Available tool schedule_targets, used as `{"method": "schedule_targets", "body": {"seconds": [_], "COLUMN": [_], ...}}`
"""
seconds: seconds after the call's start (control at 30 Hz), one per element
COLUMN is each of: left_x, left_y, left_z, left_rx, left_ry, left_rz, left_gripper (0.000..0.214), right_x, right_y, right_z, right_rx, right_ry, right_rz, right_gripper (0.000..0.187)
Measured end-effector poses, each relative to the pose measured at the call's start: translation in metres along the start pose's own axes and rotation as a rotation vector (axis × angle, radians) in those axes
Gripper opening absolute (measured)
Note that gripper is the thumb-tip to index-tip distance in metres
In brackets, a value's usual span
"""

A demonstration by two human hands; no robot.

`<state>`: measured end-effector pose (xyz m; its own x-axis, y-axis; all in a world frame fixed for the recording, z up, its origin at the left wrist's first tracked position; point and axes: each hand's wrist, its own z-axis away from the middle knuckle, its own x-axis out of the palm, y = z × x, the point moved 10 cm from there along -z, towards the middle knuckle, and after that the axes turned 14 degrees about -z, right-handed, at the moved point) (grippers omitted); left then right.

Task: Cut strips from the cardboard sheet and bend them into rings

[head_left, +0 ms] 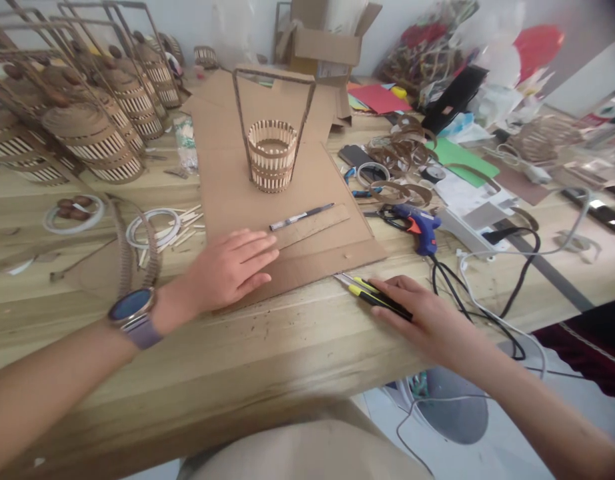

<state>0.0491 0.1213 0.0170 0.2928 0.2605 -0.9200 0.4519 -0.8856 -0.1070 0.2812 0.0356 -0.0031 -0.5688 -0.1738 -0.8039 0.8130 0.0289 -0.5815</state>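
In the head view, a large cardboard sheet (222,193) lies on the wooden table (287,360), its near edge slanting from beneath the left wrist up to a corner on the right. Between that edge and the table's front edge, a strip of wood grain with a few crumbs gives both forearms room. The left hand (235,270) lies flat, palm down, over the sheet's near left part, fingers extended and thumb slightly apart, gripping nothing. The right hand (422,317) is closed around a cutter knife (361,291), whose blade tip lies at the sheet's near edge; whether it touches cannot be told. On the right, a glue gun (421,230) and its cables limit the room beyond the knife.

By count, the sheet bears one handled basket (271,163), upright toward its far part, one pen (302,217) and one flat strip (317,228), the last two lying side by side beyond the left fingertips. Three white rings (131,230) lie about the table: two left of the sheet, one to its right. The lidded baskets (95,143) at far left overlap too much for a sure count.
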Motion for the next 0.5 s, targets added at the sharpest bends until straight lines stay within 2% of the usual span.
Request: {"method": "schedule_targets", "body": {"seconds": [0.07,0.13,0.17,0.23,0.37,0.47,0.5], "left_x": [-0.019,-0.031,-0.032,-0.019,0.000,0.006,0.005], "left_y": [-0.017,-0.037,-0.046,-0.055,-0.042,-0.028,-0.024], "left_z": [0.020,0.052,0.071,0.113,0.150,0.152,0.150], "left_rx": [-0.245,-0.540,-0.696,-1.010,-1.302,-1.437,-1.442], "left_ry": [0.002,-0.030,-0.054,-0.149,-0.076,0.032,0.065], "left_rz": [0.019,0.056,0.118,0.337,0.728,0.889,0.899], "left_gripper": [0.041,0.038,0.037,0.041,0.055,0.072,0.074], "right_x": [-0.008,-0.015,-0.018,-0.026,-0.041,-0.038,-0.040], "right_y": [-0.002,-0.005,-0.008,-0.015,-0.034,-0.039,-0.039], "right_z": [-0.003,-0.008,-0.010,-0.016,-0.027,-0.029,-0.030], "right_rx": [-0.003,-0.020,-0.034,-0.066,-0.131,-0.153,-0.156], "right_ry": [-0.036,-0.090,-0.121,-0.175,-0.224,-0.291,-0.255], "right_rz": [0.068,0.123,0.138,0.146,0.158,0.169,0.156], "right_gripper": [0.047,0.048,0.048,0.048,0.042,0.040,0.039]}}
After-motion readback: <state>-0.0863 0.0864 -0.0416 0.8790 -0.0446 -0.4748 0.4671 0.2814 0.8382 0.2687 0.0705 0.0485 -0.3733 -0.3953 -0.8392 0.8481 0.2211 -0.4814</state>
